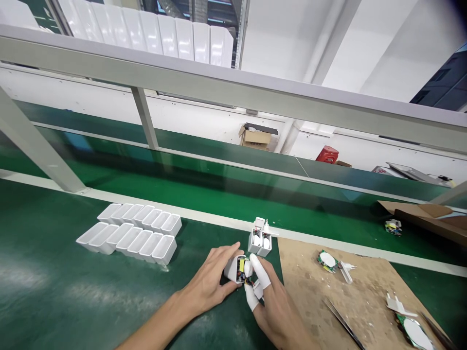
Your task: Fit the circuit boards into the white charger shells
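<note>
My left hand (207, 282) rests on the green mat with its fingers curled round a small white plastic housing (233, 266) lying on its side; a circuit board shows in its open end. My right hand (272, 304), with white finger cots on two fingers, pinches at that open end and touches the board (241, 266). Just behind the hands stand two upright white housings (260, 240) with parts inside them.
Two rows of empty white housings (131, 234) lie at the left. A brown board (361, 287) at the right carries loose circuit boards (327, 260), white plug pieces (346, 270) and tweezers (341, 318). A green conveyor belt (219, 180) runs behind.
</note>
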`<state>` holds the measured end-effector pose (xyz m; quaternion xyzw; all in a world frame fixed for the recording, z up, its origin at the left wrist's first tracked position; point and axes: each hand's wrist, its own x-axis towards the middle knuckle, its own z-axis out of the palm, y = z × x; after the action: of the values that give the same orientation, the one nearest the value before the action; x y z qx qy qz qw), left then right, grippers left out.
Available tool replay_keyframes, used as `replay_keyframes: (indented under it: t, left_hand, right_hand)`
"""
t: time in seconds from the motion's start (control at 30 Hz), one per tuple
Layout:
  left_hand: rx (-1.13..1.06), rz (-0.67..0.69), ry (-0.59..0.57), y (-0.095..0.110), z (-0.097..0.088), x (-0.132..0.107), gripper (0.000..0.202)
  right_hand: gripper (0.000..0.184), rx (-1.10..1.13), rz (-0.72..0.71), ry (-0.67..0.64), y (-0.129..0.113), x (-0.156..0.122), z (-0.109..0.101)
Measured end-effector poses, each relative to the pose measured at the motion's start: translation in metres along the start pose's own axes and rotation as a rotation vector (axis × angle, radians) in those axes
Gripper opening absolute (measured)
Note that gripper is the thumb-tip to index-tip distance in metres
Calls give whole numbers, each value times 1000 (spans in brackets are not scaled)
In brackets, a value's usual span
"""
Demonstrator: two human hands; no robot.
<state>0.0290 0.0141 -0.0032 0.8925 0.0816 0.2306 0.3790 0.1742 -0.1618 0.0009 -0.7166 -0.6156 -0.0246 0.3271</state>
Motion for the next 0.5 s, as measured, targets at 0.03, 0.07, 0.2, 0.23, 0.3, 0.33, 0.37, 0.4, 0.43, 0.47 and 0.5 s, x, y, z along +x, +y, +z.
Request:
replay_keyframes:
  t: [0.03, 0.07, 0.2, 0.23, 0.3, 0.33, 0.37, 0.4, 0.43, 0.47, 0.5]
  left_hand:
    - [-12, 1, -7, 0, 0, 0, 91]
    - [-33, 0, -20, 0, 0, -1, 90]
    - [-172, -11, -131, 1, 1, -5, 93]
    - [-194, -18, -151, 1, 2, -6, 92]
    - [-204, -43, -162, 1, 4, -8, 84]
    - [-202, -59, -157, 1, 4, -8, 78]
    - [-203, -73, -148, 1, 4, -8, 72]
    - [-208, -82, -140, 1, 3, -8, 69]
    - [-219, -92, -134, 2, 2, -7, 67]
    - [-236, -107, -132, 2, 0, -5, 66]
    - [-258, -131, -135, 3, -1, -4, 65]
  right_hand:
    - [78, 8, -8, -4, 0, 0, 0]
    - [78, 28, -18, -7, 0, 0, -2]
    - [68, 213, -32, -66, -4, 7, -17]
    - [60, 266, -9, -80, -4, 9, -21]
    - [44, 351, 45, -74, -1, 11, -26]
    - [40, 378, 65, -52, 2, 11, -25]
    - [39, 393, 72, -27, 5, 12, -23]
    - [38, 395, 66, -7, 8, 11, -20]
    - [40, 388, 51, 2, 11, 11, -15]
    - [42, 376, 26, -2, 14, 11, -10]
    - [44, 363, -5, -13, 15, 11, -5]
